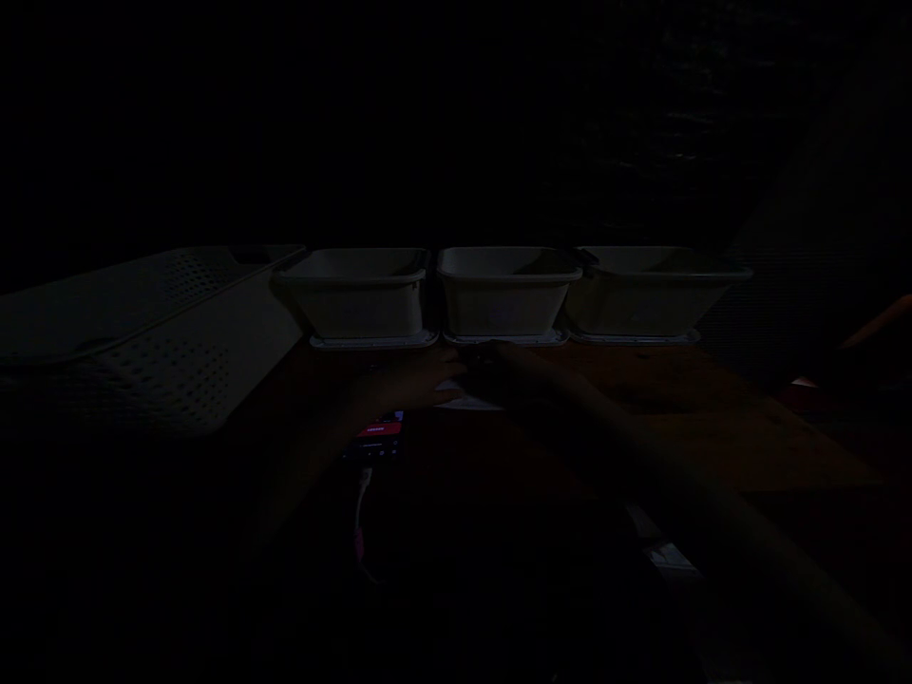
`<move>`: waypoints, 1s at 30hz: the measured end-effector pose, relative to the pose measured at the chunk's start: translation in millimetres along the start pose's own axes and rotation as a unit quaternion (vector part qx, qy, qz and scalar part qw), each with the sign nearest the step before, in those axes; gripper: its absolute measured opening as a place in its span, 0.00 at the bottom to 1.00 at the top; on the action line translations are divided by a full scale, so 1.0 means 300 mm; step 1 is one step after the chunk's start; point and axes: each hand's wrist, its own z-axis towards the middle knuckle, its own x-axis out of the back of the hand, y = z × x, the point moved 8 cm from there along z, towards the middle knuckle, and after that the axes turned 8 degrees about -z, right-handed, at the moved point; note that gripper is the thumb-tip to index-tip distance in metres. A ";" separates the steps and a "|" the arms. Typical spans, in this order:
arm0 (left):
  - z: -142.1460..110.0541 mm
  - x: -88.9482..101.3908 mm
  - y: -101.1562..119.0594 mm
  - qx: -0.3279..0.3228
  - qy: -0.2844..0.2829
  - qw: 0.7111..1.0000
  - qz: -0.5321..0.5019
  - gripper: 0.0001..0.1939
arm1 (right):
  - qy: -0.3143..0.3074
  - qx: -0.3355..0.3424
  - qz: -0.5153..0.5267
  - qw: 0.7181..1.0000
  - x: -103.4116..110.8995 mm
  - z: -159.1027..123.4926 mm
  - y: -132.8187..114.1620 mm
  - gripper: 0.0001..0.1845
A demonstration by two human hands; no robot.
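The view is very dark. My left hand (431, 373) reaches in over the wooden table, its fingers stretched out and apart. Close beside it is my right hand (503, 359), whose fingers are lost in shadow. A flat white thing (470, 403), perhaps paper or cloth, lies under and between the two hands; whether either one grips it is too dark to tell. Just beyond them stands the middle white tub (503, 309). Below my left forearm a phone (377, 435) with a lit screen lies on the table, with a cable (361, 499) plugged into it.
A left tub (367, 309) and a right tub (641, 309) flank the middle one in a row, each on a pale base. A large perforated basket (178, 366) stands at the left. Bare wooden table (755, 437) extends right. Part of another person (880, 321) seems visible at the right edge.
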 end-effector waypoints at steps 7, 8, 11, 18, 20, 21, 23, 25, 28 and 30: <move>-0.003 0.003 0.005 0.006 -0.003 1.000 0.005 0.17 | -0.011 0.002 0.002 1.000 -0.013 0.001 0.008 0.14; -0.003 0.002 0.005 0.007 -0.006 1.000 0.009 0.16 | -0.011 0.002 0.000 1.000 -0.011 0.001 0.006 0.14; -0.006 0.003 0.006 0.005 -0.007 1.000 0.013 0.16 | -0.018 0.011 0.003 1.000 -0.004 -0.002 -0.005 0.14; -0.004 0.004 0.002 0.014 -0.004 1.000 0.006 0.17 | -0.015 0.009 0.000 1.000 0.001 -0.005 0.003 0.14; -0.005 0.008 0.005 0.020 -0.005 1.000 0.000 0.17 | -0.022 -0.002 -0.003 1.000 -0.004 -0.004 0.005 0.13; -0.006 0.010 0.007 0.022 -0.004 1.000 -0.004 0.18 | -0.024 -0.004 -0.004 1.000 -0.004 -0.002 0.003 0.14; -0.009 0.014 0.011 0.023 -0.002 1.000 -0.010 0.18 | -0.023 -0.007 -0.010 1.000 0.000 0.000 -0.001 0.15; -0.010 0.014 0.012 0.020 -0.002 1.000 -0.014 0.19 | -0.033 -0.012 -0.019 0.999 -0.001 0.001 0.003 0.16; -0.009 0.010 0.011 0.012 -0.001 1.000 -0.022 0.19 | -0.056 -0.054 -0.053 0.996 -0.007 -0.002 0.056 0.15; -0.008 0.010 0.012 0.007 0.001 1.000 -0.029 0.20 | -0.060 -0.093 -0.082 0.990 -0.008 -0.006 0.111 0.15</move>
